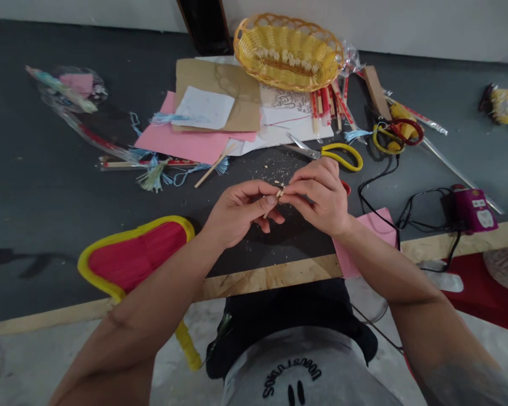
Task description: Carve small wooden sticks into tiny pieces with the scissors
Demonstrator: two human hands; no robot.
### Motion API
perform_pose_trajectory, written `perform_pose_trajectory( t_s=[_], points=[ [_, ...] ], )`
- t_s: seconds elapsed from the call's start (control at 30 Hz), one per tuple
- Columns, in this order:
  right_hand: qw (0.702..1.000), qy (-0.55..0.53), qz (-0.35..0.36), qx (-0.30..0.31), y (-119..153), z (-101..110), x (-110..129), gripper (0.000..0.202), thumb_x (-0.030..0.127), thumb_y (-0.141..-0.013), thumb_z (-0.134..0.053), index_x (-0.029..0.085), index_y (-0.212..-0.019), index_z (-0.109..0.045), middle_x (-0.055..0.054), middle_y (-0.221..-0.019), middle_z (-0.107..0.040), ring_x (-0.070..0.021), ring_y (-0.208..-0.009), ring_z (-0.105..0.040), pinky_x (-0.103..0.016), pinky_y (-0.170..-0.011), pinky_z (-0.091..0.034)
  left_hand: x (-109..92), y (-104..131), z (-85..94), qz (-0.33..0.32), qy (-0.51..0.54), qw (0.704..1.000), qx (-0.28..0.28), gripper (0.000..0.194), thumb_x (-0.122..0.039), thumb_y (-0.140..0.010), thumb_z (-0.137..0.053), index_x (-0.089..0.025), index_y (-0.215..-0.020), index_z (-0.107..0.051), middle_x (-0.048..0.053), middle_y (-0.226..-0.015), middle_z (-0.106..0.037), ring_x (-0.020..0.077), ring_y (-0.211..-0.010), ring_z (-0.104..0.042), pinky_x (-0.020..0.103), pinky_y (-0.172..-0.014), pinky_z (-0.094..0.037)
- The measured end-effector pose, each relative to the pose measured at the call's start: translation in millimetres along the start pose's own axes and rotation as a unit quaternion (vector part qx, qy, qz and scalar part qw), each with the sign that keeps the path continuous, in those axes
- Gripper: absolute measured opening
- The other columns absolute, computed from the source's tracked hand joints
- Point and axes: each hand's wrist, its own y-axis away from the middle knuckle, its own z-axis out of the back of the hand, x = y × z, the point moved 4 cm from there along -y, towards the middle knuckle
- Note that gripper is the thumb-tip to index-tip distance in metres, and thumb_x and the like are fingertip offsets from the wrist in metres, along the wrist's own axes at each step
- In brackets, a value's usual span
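Between both hands, over the dark table, is a thin pale wooden stick [272, 204] with a broken or split upper end. My left hand [243, 211] pinches it between thumb and forefinger, the other fingers loosely curled below. The fingertips of my right hand [319, 194] close on the stick's upper end. Small pale crumbs [275, 169] lie scattered on the tabletop just beyond my fingers. Yellow-handled scissors [341, 156] lie just past my right hand, blades pointing left. Another pale stick [211, 169] rests to the left, near blue tassels [154, 176].
A yellow wicker basket [241, 42] with small pale pieces stands at the back. Pink paper [182, 141] and brown paper [215, 84] lie before it. Red-handled scissors [408, 128], black cord and a purple box [476, 210] sit right. A red-and-yellow fan-shaped piece [138, 256] lies left.
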Motion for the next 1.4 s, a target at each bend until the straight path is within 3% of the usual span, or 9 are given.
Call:
perform_pose_trajectory(
  t_s=[0.33, 0.5, 0.6, 0.73, 0.83, 1.0, 1.17, 1.3, 1.4],
  points=[
    [1.000, -0.021, 0.009, 0.002, 2.1, -1.5, -2.7, 0.015, 0.039, -0.097, -0.064, 0.029, -0.090, -0.073, 0.000, -0.089, -0.068, -0.0178, -0.087, -0.058, -0.041, -0.087, -0.042, 0.0, -2.2, 4.8, -0.001, -0.048, 0.999, -0.022, 0.035, -0.043, -0.067, -0.089, -0.016, -0.085, -0.076, 0.002, -0.076, -0.073, 0.0132, -0.057, -0.071, 0.016, -0.041, -0.050],
    [0.996, -0.004, -0.019, 0.089, 2.9, -0.7, -15.2, 0.016, 0.034, -0.098, -0.060, 0.026, -0.101, -0.073, -0.004, -0.100, -0.069, -0.0232, -0.100, -0.060, -0.043, -0.091, -0.045, -3.2, -3.2, 7.9, -0.020, -0.080, 0.995, -0.054, 0.031, -0.041, -0.070, -0.087, -0.017, -0.085, -0.076, 0.004, -0.081, -0.074, 0.0119, -0.060, -0.069, 0.016, -0.044, -0.049],
    [0.982, 0.051, -0.070, 0.166, 3.7, 6.9, -32.1, 0.020, 0.031, -0.097, -0.058, 0.024, -0.112, -0.069, -0.008, -0.111, -0.068, -0.0275, -0.107, -0.060, -0.047, -0.095, -0.047, -4.8, -4.4, 10.1, -0.036, -0.097, 0.992, -0.075, 0.030, -0.042, -0.070, -0.087, -0.017, -0.083, -0.075, 0.005, -0.081, -0.074, 0.0130, -0.064, -0.070, 0.017, -0.046, -0.051],
    [0.946, 0.171, -0.200, 0.190, 10.2, 26.2, -62.3, 0.026, 0.030, -0.090, -0.061, 0.020, -0.113, -0.066, -0.014, -0.111, -0.065, -0.0348, -0.110, -0.056, -0.056, -0.097, -0.046, -5.6, -5.9, 14.3, -0.046, -0.111, 0.987, -0.104, 0.032, -0.043, -0.071, -0.085, -0.017, -0.085, -0.073, 0.005, -0.083, -0.074, 0.0143, -0.067, -0.070, 0.019, -0.049, -0.054],
    [0.923, 0.203, -0.246, 0.216, 17.1, 30.4, -74.7, 0.038, 0.032, -0.088, -0.064, 0.015, -0.122, -0.061, -0.019, -0.115, -0.062, -0.0383, -0.112, -0.054, -0.061, -0.098, -0.043, -6.2, -6.6, 16.9, -0.052, -0.111, 0.985, -0.121, 0.033, -0.043, -0.072, -0.084, -0.017, -0.087, -0.072, 0.005, -0.084, -0.074, 0.0145, -0.069, -0.071, 0.020, -0.052, -0.056],
    [0.922, 0.204, -0.255, 0.208, 19.2, 27.5, -81.2, 0.053, 0.036, -0.082, -0.070, 0.017, -0.130, -0.057, -0.019, -0.126, -0.060, -0.0390, -0.119, -0.052, -0.060, -0.101, -0.043, -9.1, -6.7, 20.5, -0.071, -0.105, 0.980, -0.155, 0.031, -0.041, -0.073, -0.082, -0.017, -0.089, -0.071, 0.004, -0.084, -0.073, 0.0138, -0.069, -0.071, 0.022, -0.056, -0.058],
    [0.922, 0.180, -0.260, 0.225, 13.9, 24.1, -83.2, 0.048, 0.029, -0.082, -0.066, 0.016, -0.129, -0.060, -0.015, -0.111, -0.069, -0.0323, -0.105, -0.062, -0.053, -0.099, -0.048, -10.8, -7.6, 22.5, -0.079, -0.088, 0.979, -0.168, 0.033, -0.042, -0.071, -0.084, -0.017, -0.088, -0.069, 0.003, -0.083, -0.072, 0.0129, -0.068, -0.070, 0.022, -0.055, -0.056],
    [0.931, 0.155, -0.286, 0.163, 11.9, 29.5, -84.0, 0.051, 0.030, -0.080, -0.067, 0.020, -0.130, -0.060, -0.013, -0.113, -0.067, -0.0284, -0.096, -0.065, -0.047, -0.085, -0.055, -10.8, -8.1, 22.2, -0.076, -0.080, 0.980, -0.165, 0.033, -0.042, -0.071, -0.084, -0.018, -0.087, -0.069, 0.003, -0.083, -0.072, 0.0129, -0.068, -0.069, 0.023, -0.057, -0.056],
    [0.956, 0.083, -0.264, 0.092, 9.9, 32.5, -78.5, 0.061, 0.033, -0.088, -0.060, 0.025, -0.146, -0.046, -0.010, -0.116, -0.064, -0.0243, -0.093, -0.065, -0.044, -0.081, -0.056, -11.5, -7.9, 21.2, -0.081, -0.074, 0.981, -0.162, 0.033, -0.043, -0.071, -0.084, -0.018, -0.086, -0.068, 0.003, -0.082, -0.072, 0.0134, -0.068, -0.070, 0.024, -0.057, -0.057]
  ],
)
